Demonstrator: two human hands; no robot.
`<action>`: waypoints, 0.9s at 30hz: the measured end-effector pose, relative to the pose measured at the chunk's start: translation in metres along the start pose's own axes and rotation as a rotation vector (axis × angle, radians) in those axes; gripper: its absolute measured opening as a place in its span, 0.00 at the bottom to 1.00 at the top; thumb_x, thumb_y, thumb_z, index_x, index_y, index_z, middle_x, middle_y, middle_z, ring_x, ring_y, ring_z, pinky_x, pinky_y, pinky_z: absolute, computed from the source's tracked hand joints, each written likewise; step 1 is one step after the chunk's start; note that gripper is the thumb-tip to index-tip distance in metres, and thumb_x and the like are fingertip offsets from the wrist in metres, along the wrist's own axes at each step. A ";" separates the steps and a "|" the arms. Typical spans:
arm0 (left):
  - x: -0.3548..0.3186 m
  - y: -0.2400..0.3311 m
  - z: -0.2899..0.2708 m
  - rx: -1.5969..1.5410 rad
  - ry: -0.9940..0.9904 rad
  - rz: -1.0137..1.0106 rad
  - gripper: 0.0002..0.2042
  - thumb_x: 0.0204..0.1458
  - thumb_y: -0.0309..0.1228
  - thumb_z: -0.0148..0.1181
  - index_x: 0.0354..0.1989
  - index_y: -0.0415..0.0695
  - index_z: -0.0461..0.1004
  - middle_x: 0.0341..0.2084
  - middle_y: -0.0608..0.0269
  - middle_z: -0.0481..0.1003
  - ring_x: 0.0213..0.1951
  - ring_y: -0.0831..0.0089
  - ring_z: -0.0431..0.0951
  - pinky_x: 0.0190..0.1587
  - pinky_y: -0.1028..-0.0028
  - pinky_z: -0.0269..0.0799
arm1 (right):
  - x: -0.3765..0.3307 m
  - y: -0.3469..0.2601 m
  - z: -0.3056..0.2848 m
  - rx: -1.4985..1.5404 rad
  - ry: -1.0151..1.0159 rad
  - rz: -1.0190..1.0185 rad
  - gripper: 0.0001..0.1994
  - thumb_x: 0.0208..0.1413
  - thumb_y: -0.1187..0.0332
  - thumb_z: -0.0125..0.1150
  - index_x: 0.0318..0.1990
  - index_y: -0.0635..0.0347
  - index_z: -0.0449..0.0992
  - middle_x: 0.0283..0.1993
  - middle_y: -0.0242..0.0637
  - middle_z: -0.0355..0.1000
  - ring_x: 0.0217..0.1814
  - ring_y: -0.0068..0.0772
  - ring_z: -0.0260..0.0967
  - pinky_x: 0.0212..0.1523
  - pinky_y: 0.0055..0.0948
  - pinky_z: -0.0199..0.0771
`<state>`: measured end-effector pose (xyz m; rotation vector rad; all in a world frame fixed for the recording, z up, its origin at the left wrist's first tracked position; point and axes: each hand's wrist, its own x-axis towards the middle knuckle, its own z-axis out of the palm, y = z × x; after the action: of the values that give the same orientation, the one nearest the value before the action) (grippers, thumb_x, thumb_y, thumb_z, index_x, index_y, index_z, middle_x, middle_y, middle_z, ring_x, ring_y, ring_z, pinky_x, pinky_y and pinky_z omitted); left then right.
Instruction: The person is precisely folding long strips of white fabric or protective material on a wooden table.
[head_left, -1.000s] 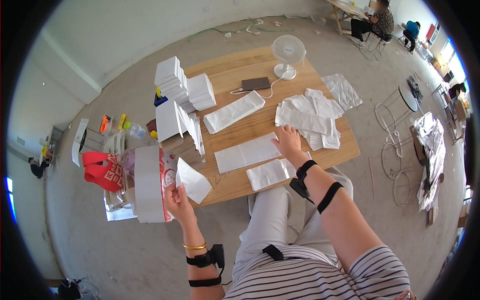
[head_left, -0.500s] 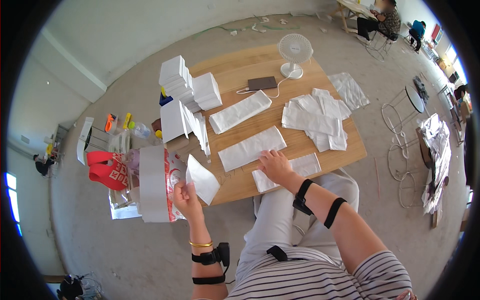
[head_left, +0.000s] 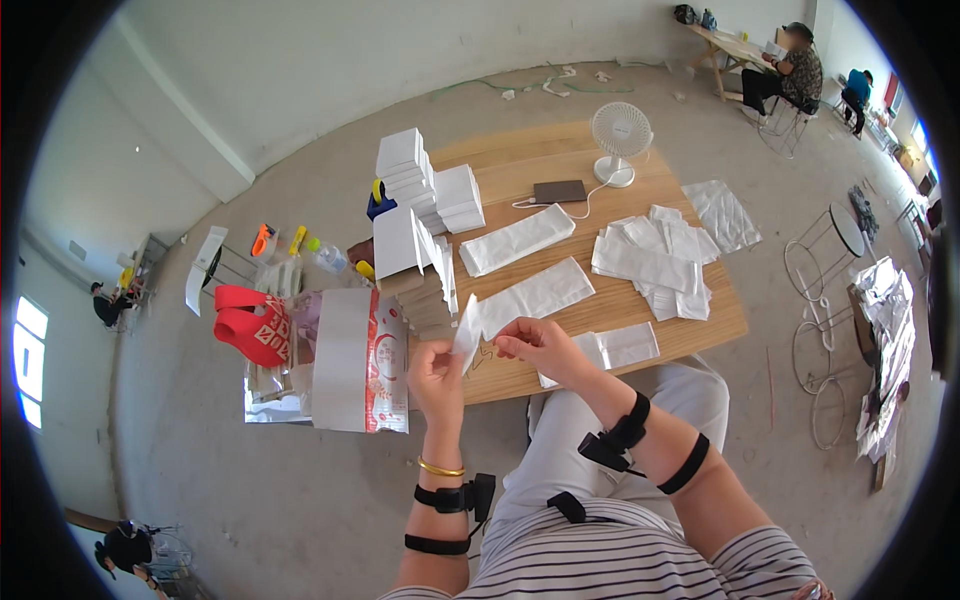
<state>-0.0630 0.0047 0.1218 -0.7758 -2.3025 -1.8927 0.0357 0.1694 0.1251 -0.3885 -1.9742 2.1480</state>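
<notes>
My left hand (head_left: 437, 375) pinches a thin white paper piece (head_left: 467, 335) upright at the table's front left edge. Close on its right is my right hand (head_left: 540, 348), lifted with thumb and fingertips pressed together; whatever may be between them is too small to make out. Behind my hands a flat white folded packet (head_left: 545, 293) lies on the wooden table, with a second white packet (head_left: 518, 240) farther back. Partly behind my right forearm lies a third white packet (head_left: 628, 346). Stacks of white cards or flat boxes (head_left: 405, 222) stand at the back left.
A loose pile of white packets (head_left: 655, 265) lies on the right. Behind stand a white fan (head_left: 620, 132) and a dark power bank (head_left: 559, 191) with a cable. Left of the table are an open carton (head_left: 342, 358) and a red bag (head_left: 255, 325). Other people sit farther off.
My right hand has left the packets on the table and come up beside the paper piece. My left hand has turned that piece nearly edge-on. The view has shifted.
</notes>
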 end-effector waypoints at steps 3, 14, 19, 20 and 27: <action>-0.005 0.019 0.006 0.113 -0.056 0.135 0.07 0.44 0.16 0.64 0.30 0.39 0.74 0.25 0.62 0.74 0.25 0.74 0.75 0.31 0.75 0.70 | -0.011 -0.015 0.005 0.126 -0.027 0.042 0.13 0.62 0.61 0.63 0.43 0.62 0.77 0.35 0.28 0.76 0.34 0.17 0.68 0.37 0.20 0.69; -0.025 0.043 -0.002 0.142 -0.346 0.137 0.07 0.48 0.23 0.69 0.29 0.39 0.74 0.23 0.59 0.72 0.23 0.70 0.72 0.28 0.72 0.67 | -0.040 -0.017 -0.013 -0.046 0.092 0.068 0.12 0.59 0.62 0.66 0.35 0.63 0.76 0.29 0.27 0.74 0.31 0.15 0.68 0.32 0.19 0.66; -0.032 0.036 -0.014 0.106 -0.273 0.177 0.06 0.54 0.28 0.65 0.33 0.39 0.77 0.25 0.60 0.75 0.23 0.74 0.72 0.28 0.74 0.68 | -0.048 -0.009 -0.017 -0.029 0.079 0.086 0.12 0.60 0.61 0.65 0.36 0.61 0.76 0.31 0.26 0.75 0.31 0.15 0.68 0.31 0.17 0.64; -0.031 0.036 -0.016 0.106 -0.271 0.179 0.06 0.54 0.28 0.65 0.33 0.39 0.77 0.25 0.60 0.75 0.23 0.74 0.72 0.28 0.74 0.68 | -0.048 -0.007 -0.018 -0.029 0.079 0.084 0.12 0.60 0.61 0.65 0.36 0.61 0.76 0.31 0.26 0.75 0.31 0.15 0.68 0.31 0.17 0.64; -0.002 -0.002 -0.038 0.194 0.222 0.260 0.11 0.57 0.35 0.64 0.33 0.38 0.76 0.23 0.63 0.76 0.23 0.77 0.71 0.27 0.76 0.67 | -0.043 0.022 -0.031 0.018 0.128 0.091 0.12 0.59 0.60 0.65 0.37 0.59 0.76 0.33 0.27 0.76 0.33 0.18 0.71 0.34 0.22 0.68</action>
<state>-0.0725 -0.0315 0.1287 -0.7558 -2.0953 -1.5352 0.0872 0.1829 0.1032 -0.6077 -1.9011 2.1347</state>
